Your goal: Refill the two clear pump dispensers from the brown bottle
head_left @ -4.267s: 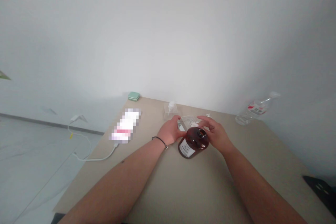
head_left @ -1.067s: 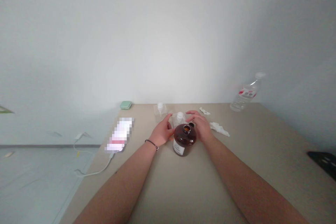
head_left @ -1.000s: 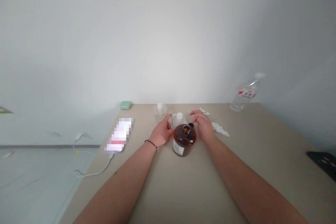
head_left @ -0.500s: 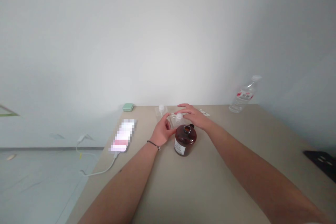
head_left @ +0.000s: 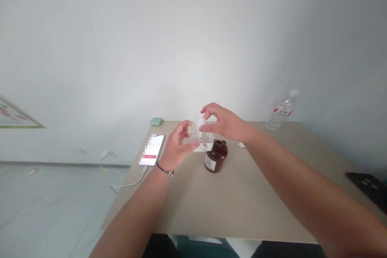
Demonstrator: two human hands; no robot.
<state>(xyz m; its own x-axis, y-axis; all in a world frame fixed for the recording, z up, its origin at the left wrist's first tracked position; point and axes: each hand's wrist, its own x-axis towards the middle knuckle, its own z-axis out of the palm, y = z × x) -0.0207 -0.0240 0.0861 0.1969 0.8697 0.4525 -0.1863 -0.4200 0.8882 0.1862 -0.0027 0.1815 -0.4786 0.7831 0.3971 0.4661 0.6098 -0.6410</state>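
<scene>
My left hand (head_left: 179, 143) grips a clear plastic container (head_left: 193, 131) from its left side, thumb low and fingers behind. The container is held up above the table. On its white cap (head_left: 200, 121) rest the thumb and fingertips of my right hand (head_left: 219, 121), closed round it. Just right of and below the container stands a dark brown bottle (head_left: 216, 156), upright and uncapped, with a white label. Under the held container, something clear and flat (head_left: 203, 147) is partly hidden; I cannot tell what it is.
A phone (head_left: 152, 150) with a lit screen lies at the left on a white cable (head_left: 133, 184). Behind it is a small green case (head_left: 156, 121). A clear water bottle (head_left: 281, 112) stands at the back right. A black object (head_left: 367, 187) lies at the right edge.
My hands have lifted the clear container up off the table, and my right fingers have come onto its cap. The view has shifted so the table's front edge shows. The brown bottle stays standing.
</scene>
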